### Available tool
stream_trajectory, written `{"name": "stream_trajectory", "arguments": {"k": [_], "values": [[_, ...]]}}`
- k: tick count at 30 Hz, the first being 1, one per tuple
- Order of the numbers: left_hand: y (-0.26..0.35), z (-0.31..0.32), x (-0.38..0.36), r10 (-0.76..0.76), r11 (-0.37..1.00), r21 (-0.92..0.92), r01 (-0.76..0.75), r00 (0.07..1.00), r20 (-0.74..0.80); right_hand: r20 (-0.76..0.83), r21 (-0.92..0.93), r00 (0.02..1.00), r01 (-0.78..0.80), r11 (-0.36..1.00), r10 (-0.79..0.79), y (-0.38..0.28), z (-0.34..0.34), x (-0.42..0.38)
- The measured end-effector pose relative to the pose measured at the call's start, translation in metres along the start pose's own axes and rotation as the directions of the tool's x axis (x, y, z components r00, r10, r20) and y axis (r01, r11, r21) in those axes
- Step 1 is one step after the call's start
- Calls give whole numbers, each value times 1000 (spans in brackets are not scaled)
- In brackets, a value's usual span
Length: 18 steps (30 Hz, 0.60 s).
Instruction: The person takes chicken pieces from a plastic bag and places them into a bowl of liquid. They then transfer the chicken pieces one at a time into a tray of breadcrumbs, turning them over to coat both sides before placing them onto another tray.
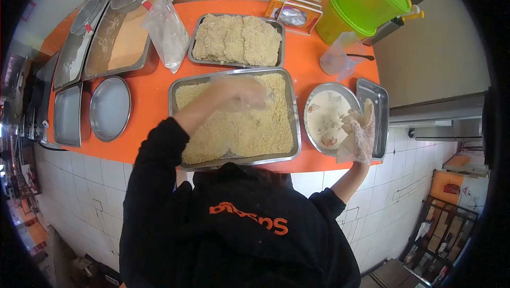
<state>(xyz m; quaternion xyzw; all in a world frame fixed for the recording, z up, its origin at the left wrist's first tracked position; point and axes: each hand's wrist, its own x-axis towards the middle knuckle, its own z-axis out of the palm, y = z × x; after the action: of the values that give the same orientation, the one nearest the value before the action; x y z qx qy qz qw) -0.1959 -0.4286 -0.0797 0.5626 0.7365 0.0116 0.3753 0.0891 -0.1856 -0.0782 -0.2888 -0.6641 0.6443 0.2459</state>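
Note:
My left hand [245, 92] is over the large metal tray [295, 123] of yellowish breadcrumbs [249, 131], near its far side. Motion blurs its fingers, so I cannot make out whether they hold anything. In a clear plastic glove, my right hand [359, 133] is at the right rim of a round metal bowl [312, 136]. Its fingers look spread, with pale batter on them. Creamy white batter [325, 108] fills the bowl, and a few orange-pink pieces [329, 142] show in it. Behind the crumb tray stands a smaller tray [195, 60] of crumb-coated slabs [236, 38].
A long narrow metal tray [380, 147] lies right of the bowl. Behind are a clear measuring jug [340, 57] and green lidded tubs [372, 1]. Leftward are a bag of white powder [169, 38], a bin of orange powder [128, 41] and a round pan [110, 108].

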Motion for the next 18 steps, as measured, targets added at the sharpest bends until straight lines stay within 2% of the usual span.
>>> {"name": "stream_trajectory", "arguments": {"k": [1, 4, 6, 8, 10, 13, 16, 18], "values": [[2, -12, -15, 17, 1000, -19, -17, 1000, 20, -10, 0, 1000, -12, 1000, 12, 2, -1, -1], [10, -19, -31, 135, 986, 142, -92, 934, -330, -20, 0, 1000, -23, 1000, 23, 6, -4, 0], [-5, 38, -7, 364, 814, 581, -13, 790, -493, -18, -1, 1000, -7, 1000, 7, 12, -5, 3], [-22, 100, 17, 405, 803, 596, 19, 716, -569, -8, -4, 1000, -14, 1000, 14, 10, -1, 3], [-25, 129, 19, 201, 974, 212, -85, 760, -618, -6, -16, 1000, -17, 1000, 17, 4, 4, 2], [-2, 93, -2, 244, 944, 329, -3, 678, -693, -19, -56, 999, -35, 998, 34, -1, 6, -2], [4, 97, -6, 233, 956, 292, -20, 655, -719, -24, -63, 999, -31, 997, 30, 0, 5, -4], [-11, 141, 14, 218, 935, 352, 43, 713, -666, 3, -32, 1000, 28, 999, -28, 2, 4, -2]]}}
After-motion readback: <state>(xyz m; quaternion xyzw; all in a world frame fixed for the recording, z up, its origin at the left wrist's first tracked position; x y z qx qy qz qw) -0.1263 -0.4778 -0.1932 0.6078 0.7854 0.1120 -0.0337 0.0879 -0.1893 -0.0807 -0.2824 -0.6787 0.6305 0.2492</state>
